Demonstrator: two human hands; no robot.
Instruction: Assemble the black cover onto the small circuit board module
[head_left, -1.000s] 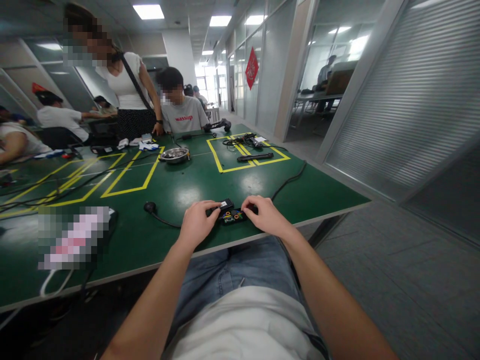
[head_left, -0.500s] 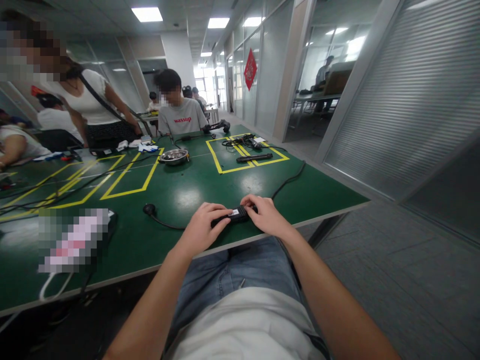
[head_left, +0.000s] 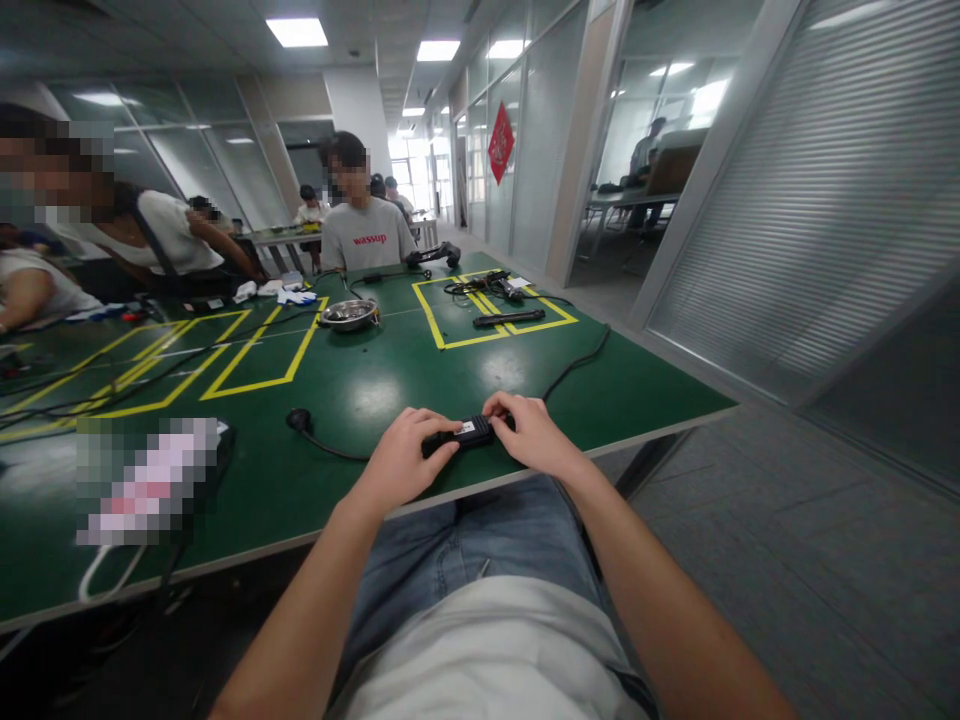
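Observation:
A black power adapter (head_left: 474,431) with a white label lies near the front edge of the green table, between my hands. My left hand (head_left: 405,450) grips its left end, thumb on the near side and fingers over the far side. At the other end, my right hand (head_left: 525,428) pinches the adapter, or the cable end there; the fingertips partly hide which. From the left side a cord runs to a black plug (head_left: 298,419) lying on the table. On the right, a black cable (head_left: 574,365) stretches away toward the table's right edge.
A metal bowl (head_left: 349,315) stands farther back. Yellow tape (head_left: 439,325) frames a black bar-shaped part (head_left: 508,317) and tangled black cables (head_left: 480,287). A blurred pinkish item (head_left: 150,485) lies at left. A seated person (head_left: 367,235) faces me across the table; another (head_left: 161,235) leans over at left.
My hands and the adapter stay almost in place, with the right fingers shifted very slightly. The person at left has bent lower over the table; the seated person's head has turned.

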